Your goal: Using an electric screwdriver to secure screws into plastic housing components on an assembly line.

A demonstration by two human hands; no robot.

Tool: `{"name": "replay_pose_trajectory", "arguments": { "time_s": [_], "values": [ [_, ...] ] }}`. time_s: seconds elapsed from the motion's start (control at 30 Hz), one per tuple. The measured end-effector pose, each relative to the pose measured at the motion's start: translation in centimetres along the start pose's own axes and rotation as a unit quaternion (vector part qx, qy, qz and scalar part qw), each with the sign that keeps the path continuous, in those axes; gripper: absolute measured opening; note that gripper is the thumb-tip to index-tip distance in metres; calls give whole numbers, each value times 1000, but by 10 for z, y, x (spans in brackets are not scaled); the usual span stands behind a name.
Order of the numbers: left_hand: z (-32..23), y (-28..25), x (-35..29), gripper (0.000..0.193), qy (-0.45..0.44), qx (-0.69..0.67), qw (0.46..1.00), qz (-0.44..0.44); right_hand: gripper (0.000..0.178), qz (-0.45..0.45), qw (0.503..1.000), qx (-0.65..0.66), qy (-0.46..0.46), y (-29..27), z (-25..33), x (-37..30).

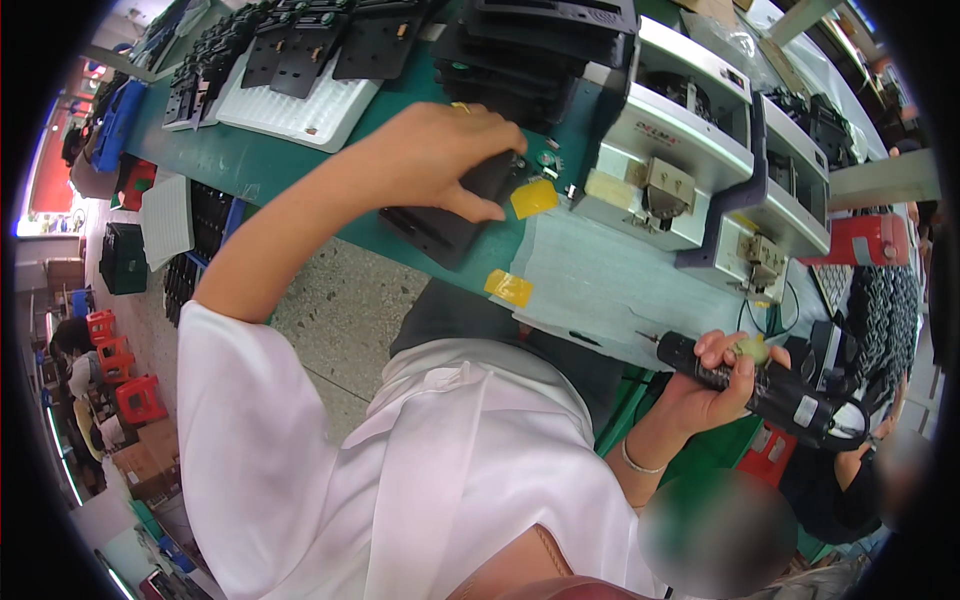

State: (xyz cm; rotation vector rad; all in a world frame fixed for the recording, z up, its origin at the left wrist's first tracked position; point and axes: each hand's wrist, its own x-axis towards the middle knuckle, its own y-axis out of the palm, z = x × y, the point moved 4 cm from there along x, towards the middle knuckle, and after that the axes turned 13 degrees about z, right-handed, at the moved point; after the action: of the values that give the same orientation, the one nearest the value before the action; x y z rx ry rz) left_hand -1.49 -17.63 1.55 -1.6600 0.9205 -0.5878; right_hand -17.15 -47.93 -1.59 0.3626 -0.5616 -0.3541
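My left hand (432,152) is closed over the edge of a black plastic panel (445,232) near the front edge of the green table, its thumb on the near side. A yellow tape piece (534,198) lies just right of that panel, beside small metal parts (548,160). Farther right, my right hand (722,382) grips a black electric screwdriver (788,397). Its thin bit points left, over the near edge of the white sheet (585,270). The panel's far side is partly hidden under my left hand.
Black panels (520,60) are stacked at the back, beside a white tray (300,110) with more panels. Silver-grey machines (665,140) stand at the right, near a red box (868,240). A second yellow piece (509,288) lies at the table edge. Another person (835,490) is at far right.
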Motion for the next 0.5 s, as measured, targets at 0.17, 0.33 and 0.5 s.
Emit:
{"name": "replay_pose_trajectory", "arguments": {
  "time_s": [0.17, 0.33, 0.5],
  "values": [
    [-6, 21, 4, 43, 52, 3, 997, -63, 44, -12, 1000, 14, 15, -11, -1, -1],
    [-9, 29, -12, 36, 37, 0, 990, -135, 38, -1, 1000, 14, 19, -12, 2, 1],
    [55, -11, -67, 41, -152, 73, 910, -379, 37, -4, 1000, 3, 19, -14, 2, 2]
  ]
}}
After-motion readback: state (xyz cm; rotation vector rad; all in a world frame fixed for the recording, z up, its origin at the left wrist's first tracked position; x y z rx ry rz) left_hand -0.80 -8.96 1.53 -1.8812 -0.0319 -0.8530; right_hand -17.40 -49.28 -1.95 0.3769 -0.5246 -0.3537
